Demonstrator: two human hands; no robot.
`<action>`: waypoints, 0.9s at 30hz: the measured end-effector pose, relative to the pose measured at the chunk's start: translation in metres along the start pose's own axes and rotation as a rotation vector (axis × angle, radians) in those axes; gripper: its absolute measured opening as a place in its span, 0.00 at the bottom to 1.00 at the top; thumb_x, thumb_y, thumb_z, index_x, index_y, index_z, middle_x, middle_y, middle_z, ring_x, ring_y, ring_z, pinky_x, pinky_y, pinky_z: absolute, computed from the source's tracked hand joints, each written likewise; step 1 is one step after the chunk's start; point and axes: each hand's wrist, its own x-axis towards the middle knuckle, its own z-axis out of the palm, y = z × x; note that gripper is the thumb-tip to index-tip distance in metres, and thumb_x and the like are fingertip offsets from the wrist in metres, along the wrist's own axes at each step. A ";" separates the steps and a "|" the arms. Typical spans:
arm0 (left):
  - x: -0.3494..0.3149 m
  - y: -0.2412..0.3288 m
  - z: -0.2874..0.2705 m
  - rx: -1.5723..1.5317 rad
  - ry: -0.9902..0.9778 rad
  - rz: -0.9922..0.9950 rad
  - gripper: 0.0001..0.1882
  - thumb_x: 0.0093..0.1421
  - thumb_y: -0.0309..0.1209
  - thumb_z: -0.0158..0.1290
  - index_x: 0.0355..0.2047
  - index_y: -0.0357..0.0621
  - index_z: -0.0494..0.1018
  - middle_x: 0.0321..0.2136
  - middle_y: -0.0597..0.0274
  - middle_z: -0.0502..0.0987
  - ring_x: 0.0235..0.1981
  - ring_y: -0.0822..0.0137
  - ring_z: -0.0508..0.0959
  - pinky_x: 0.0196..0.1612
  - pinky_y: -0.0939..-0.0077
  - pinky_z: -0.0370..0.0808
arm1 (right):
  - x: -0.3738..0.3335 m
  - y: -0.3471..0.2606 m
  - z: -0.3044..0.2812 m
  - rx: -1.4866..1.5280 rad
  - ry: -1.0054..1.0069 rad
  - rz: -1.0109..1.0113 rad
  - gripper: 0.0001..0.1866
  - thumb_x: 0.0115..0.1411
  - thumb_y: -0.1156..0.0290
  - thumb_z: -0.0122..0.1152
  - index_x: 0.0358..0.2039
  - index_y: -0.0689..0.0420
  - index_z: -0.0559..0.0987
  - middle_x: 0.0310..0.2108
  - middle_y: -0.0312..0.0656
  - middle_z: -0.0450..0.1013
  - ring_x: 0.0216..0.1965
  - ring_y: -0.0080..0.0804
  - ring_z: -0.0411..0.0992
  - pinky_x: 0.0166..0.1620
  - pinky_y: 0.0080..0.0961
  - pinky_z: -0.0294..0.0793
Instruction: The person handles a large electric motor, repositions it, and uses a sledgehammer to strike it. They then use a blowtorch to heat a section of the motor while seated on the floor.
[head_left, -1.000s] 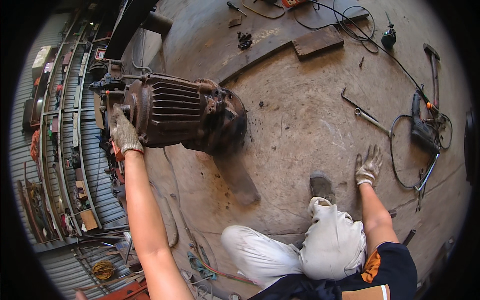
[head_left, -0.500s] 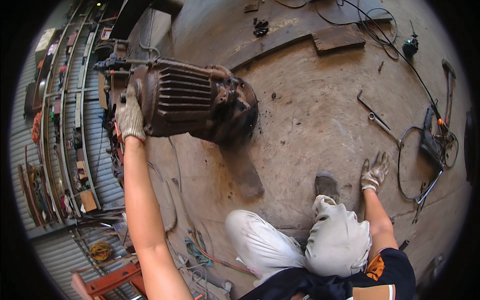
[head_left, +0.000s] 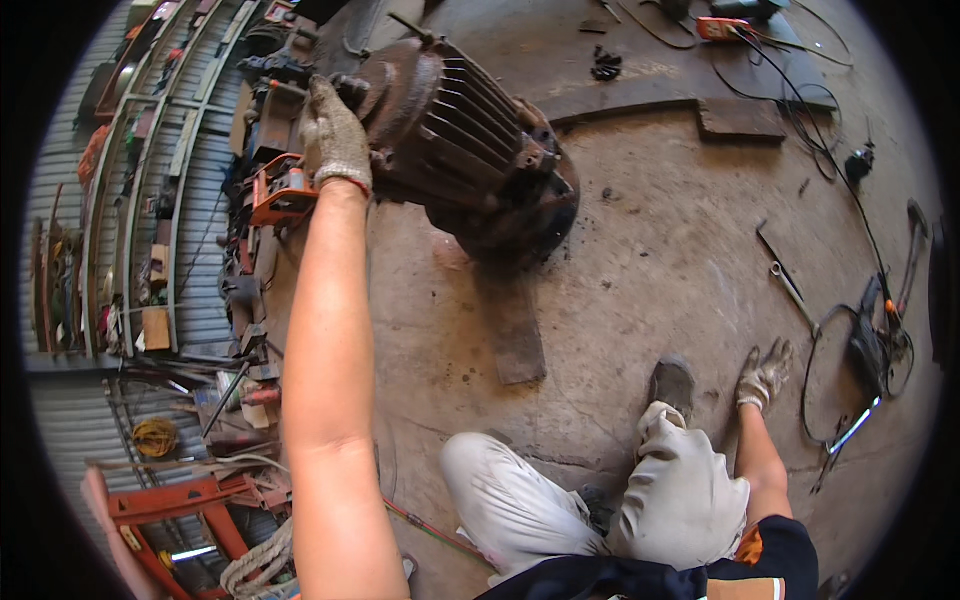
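Note:
A brown, rusty electric motor (head_left: 462, 125) with cooling fins leans over its dark round end, which rests low by a flat plank (head_left: 515, 330). My left hand (head_left: 335, 138), in a knitted work glove, grips the motor's raised end beside the short shaft. Part of those fingers is hidden behind the rim. Off to the right, my gloved right hand (head_left: 765, 376) is spread on the concrete floor near my shoe (head_left: 672, 384), holding nothing.
On the right lie a wrench (head_left: 795, 296), a bent bar (head_left: 775, 245), a hammer (head_left: 914, 250) and a corded power tool (head_left: 868, 345). A wooden block (head_left: 740, 120) sits at the far side. Cluttered shelves (head_left: 150, 200) and an orange-red frame (head_left: 185, 500) stand left.
The view has shifted. The motor's raised end, with my left hand on it, has swung farther away and to the right, changing its tilt. My right hand stays on the floor.

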 end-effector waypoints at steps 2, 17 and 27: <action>0.008 -0.014 0.003 0.341 -0.108 0.281 0.23 0.73 0.46 0.42 0.47 0.40 0.77 0.44 0.47 0.82 0.49 0.49 0.79 0.52 0.63 0.75 | 0.001 -0.002 0.003 -0.009 -0.193 0.096 0.39 0.67 0.49 0.52 0.72 0.56 0.58 0.71 0.56 0.56 0.72 0.56 0.53 0.73 0.48 0.48; 0.045 -0.040 0.029 0.095 -0.284 0.135 0.22 0.74 0.44 0.43 0.52 0.40 0.75 0.44 0.48 0.82 0.44 0.51 0.81 0.48 0.64 0.77 | 0.004 0.008 0.025 0.101 -0.038 0.022 0.39 0.66 0.44 0.52 0.71 0.54 0.61 0.74 0.52 0.51 0.74 0.56 0.47 0.74 0.51 0.43; 0.052 -0.052 0.058 0.119 -0.328 0.248 0.21 0.74 0.43 0.42 0.53 0.41 0.75 0.45 0.49 0.82 0.45 0.53 0.81 0.50 0.65 0.77 | -0.052 0.047 -0.016 0.270 -0.032 -0.152 0.34 0.61 0.57 0.63 0.65 0.57 0.67 0.66 0.54 0.64 0.67 0.57 0.60 0.69 0.50 0.59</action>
